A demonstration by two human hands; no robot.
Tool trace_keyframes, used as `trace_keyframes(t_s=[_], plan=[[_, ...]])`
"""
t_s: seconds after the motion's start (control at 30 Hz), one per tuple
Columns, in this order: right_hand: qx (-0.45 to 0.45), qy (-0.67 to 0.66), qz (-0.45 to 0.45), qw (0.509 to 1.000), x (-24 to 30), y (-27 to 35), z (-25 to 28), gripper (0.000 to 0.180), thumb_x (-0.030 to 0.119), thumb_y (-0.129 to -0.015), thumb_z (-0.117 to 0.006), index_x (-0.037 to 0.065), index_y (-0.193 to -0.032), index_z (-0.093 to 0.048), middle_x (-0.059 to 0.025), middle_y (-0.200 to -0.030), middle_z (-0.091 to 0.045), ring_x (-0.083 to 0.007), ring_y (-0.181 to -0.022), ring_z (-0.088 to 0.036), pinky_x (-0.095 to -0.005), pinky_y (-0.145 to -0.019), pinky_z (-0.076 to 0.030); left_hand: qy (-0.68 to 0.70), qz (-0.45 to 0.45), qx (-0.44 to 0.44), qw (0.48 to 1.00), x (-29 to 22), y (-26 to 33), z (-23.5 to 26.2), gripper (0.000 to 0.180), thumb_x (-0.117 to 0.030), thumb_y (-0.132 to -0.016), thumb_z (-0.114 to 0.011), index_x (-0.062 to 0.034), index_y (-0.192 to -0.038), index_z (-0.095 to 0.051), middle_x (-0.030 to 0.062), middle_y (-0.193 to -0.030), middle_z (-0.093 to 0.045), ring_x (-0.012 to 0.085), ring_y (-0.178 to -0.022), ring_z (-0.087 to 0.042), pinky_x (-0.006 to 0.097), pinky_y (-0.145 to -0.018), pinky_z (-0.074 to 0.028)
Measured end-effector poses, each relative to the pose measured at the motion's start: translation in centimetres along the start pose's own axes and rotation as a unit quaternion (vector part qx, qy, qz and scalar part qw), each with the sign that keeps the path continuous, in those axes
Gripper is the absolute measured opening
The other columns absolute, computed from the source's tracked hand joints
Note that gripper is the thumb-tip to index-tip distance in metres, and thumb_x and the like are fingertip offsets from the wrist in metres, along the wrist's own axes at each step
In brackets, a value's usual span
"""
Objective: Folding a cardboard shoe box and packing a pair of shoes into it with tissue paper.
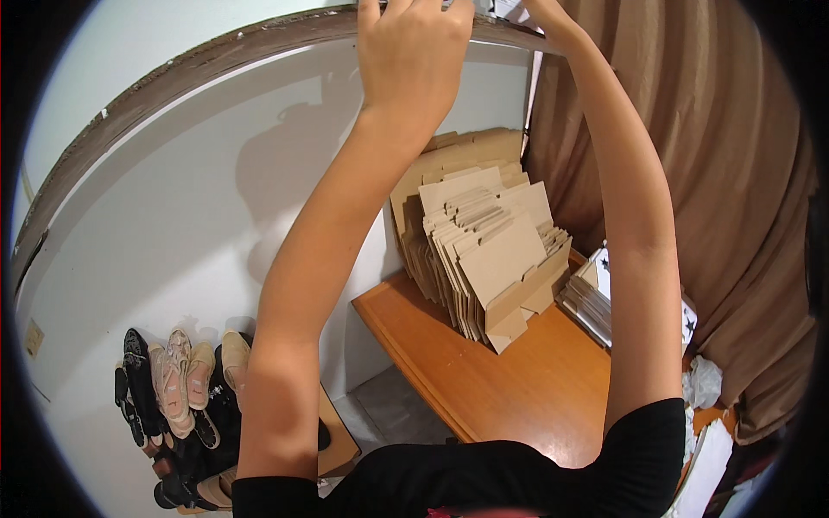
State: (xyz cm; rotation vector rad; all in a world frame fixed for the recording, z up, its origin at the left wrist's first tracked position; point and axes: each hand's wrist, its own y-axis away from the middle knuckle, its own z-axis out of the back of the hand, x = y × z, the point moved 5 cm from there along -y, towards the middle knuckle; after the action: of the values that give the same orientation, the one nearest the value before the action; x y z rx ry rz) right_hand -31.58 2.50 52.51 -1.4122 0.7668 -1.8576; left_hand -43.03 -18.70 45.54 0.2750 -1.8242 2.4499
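Observation:
Both my arms reach up to the top edge of the head view, at the brown wooden ledge (285,36) along the white wall. My left hand (413,47) is seen from the back, in front of the ledge. Its fingers run out of the picture, so their grip is hidden. My right hand (553,22) is mostly cut off at the same edge. Beside it, between the two hands, shows a small part of a white thing with dark marks (508,9). Whether either hand holds it I cannot tell.
Flattened cardboard boxes (496,246) lean in a stack on the orange-brown wooden table (509,388). Right of them lies a pile of white and grey flat packs (587,293). A brown curtain (691,112) hangs at the right. Several shoes (177,380) are gathered low at the left wall.

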Motion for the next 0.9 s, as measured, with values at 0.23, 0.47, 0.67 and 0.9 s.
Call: trace_keyframes(t_s=[0.23,0.47,0.67,0.9], plan=[[-0.094,0.184,0.136,0.969,0.0,9.3,1.5,0.084,0.046,-0.079,-0.062,0.000,-0.137,-0.022,-0.0257,-0.137,-0.025,-0.0388,-0.130,-0.020,-0.0432,-0.106,-0.022,0.280,-0.108,-0.211,0.930,-1.1,9.0,2.4,0.005,-0.005,-0.075,-0.059,-0.0060,-0.078,-0.063,0.0067,-0.083,-0.065,0.0262,-0.090,-0.061,0.036,-0.081,-0.046],[0.036,0.138,0.000,0.990,-10.9,28.6,2.2,0.058,0.037,-0.072,-0.069,0.004,-0.116,-0.047,-0.0182,-0.110,-0.043,-0.0340,-0.105,-0.039,-0.0428,-0.093,-0.033,0.556,0.134,-0.010,0.820,-6.8,19.1,-10.3,0.007,-0.005,-0.078,-0.058,-0.0006,-0.074,-0.061,0.0086,-0.075,-0.063,0.0225,-0.074,-0.059,0.030,-0.067,-0.045],[0.014,-0.103,-0.382,0.918,-22.2,51.5,5.7,0.041,0.022,-0.082,-0.065,-0.002,-0.113,-0.051,-0.0138,-0.105,-0.056,-0.0203,-0.093,-0.057,-0.0314,-0.082,-0.045,0.692,0.158,0.222,0.669,-22.1,27.5,-17.3,0.011,-0.008,-0.081,-0.060,0.0016,-0.080,-0.063,0.0105,-0.078,-0.063,0.0200,-0.072,-0.060,0.030,-0.067,-0.046],[-0.204,0.001,-0.523,0.827,-22.0,63.3,17.8,0.036,0.018,-0.083,-0.063,-0.002,-0.112,-0.052,-0.0132,-0.100,-0.060,-0.0187,-0.092,-0.059,-0.0293,-0.081,-0.046,0.726,0.107,0.431,0.525,-36.0,32.6,-19.8,0.016,-0.013,-0.080,-0.062,-0.0001,-0.089,-0.064,0.0089,-0.085,-0.065,0.0187,-0.077,-0.061,0.029,-0.072,-0.047]])
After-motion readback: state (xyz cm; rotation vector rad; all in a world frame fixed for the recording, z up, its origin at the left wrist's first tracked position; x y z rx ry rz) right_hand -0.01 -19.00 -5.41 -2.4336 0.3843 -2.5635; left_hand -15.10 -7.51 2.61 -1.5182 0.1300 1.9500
